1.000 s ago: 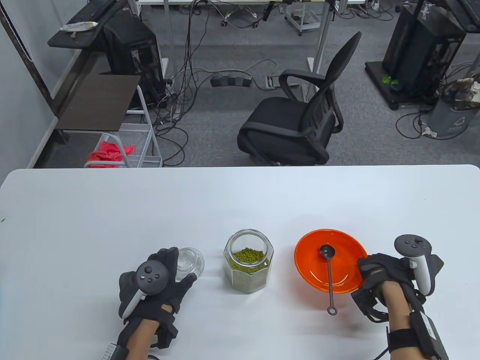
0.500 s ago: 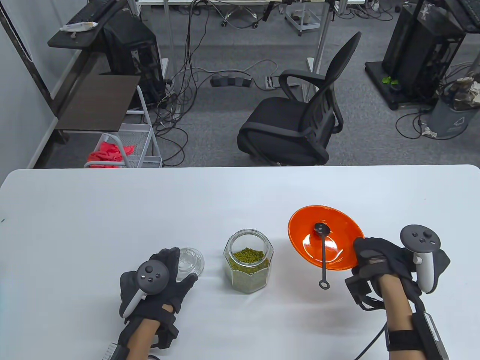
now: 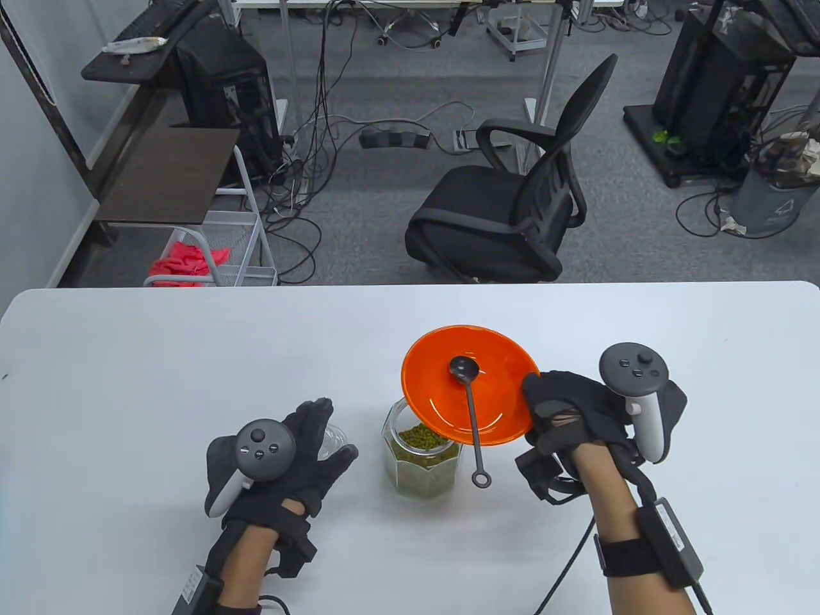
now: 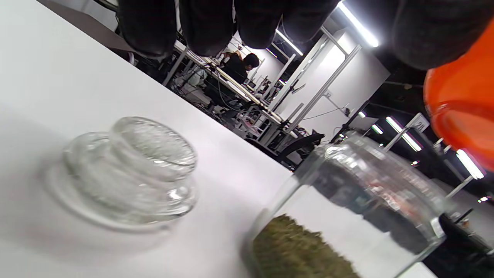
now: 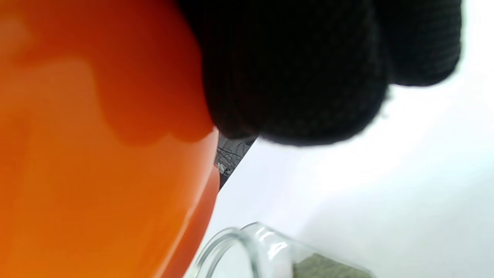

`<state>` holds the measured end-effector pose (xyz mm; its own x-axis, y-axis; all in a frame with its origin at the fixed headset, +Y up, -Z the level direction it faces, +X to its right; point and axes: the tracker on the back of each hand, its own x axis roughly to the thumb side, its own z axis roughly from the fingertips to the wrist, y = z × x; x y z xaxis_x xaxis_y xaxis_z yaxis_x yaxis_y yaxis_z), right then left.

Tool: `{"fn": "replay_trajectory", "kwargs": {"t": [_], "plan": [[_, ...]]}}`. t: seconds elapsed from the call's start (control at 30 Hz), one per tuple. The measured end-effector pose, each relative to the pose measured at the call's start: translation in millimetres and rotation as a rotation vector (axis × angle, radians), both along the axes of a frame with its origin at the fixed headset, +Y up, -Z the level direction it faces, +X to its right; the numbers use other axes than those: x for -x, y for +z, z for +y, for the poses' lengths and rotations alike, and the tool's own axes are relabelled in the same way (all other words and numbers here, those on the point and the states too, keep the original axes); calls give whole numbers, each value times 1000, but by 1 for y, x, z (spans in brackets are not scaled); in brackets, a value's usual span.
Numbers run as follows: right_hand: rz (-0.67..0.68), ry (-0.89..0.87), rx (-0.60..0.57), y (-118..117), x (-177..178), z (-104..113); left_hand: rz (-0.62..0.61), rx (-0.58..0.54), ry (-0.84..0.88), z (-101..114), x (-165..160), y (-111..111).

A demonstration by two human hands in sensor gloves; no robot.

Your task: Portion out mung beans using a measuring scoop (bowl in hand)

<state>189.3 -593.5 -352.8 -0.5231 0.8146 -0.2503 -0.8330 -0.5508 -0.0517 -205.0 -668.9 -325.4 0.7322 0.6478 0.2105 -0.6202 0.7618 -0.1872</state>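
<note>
1. The right hand (image 3: 570, 410) grips the right rim of a shallow, glossy orange plastic bowl (image 3: 442, 378), holding it clear of the white counter (image 3: 160, 359) and partly over the mouth of a faceted clear glass jar (image 3: 419, 461) about half full of small green mung beans (image 3: 423, 439).

2. A slim black long-handled measuring scoop (image 3: 471, 416) lies loose in the bowl: its round cup sits near the bowl's centre, its long axis runs from there toward the person, and the ringed end of the handle overhangs the near rim, free in the air.

3. That ringed end lies between the two hands, to the right of the jar; it looks nearer the occupied right hand, so the free left hand would have to reach across, past the jar.

4. The left hand (image 3: 282, 448) holds nothing, fingers spread, hovering over the ribbed, domed clear glass lid (image 4: 131, 170), which rests on the counter just left of the jar.

5. By appearance, the smooth bowl offers the loose scoop little friction; any tilt could send it sliding off.
</note>
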Motion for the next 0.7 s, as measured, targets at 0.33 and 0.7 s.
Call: {"fn": "replay_trajectory", "kwargs": {"t": [0.33, 0.7], "plan": [[80, 95, -73, -4, 57, 10, -44, -9, 351, 26, 22, 7], [183, 52, -64, -9, 105, -3, 6, 1, 453, 24, 31, 7]]}}
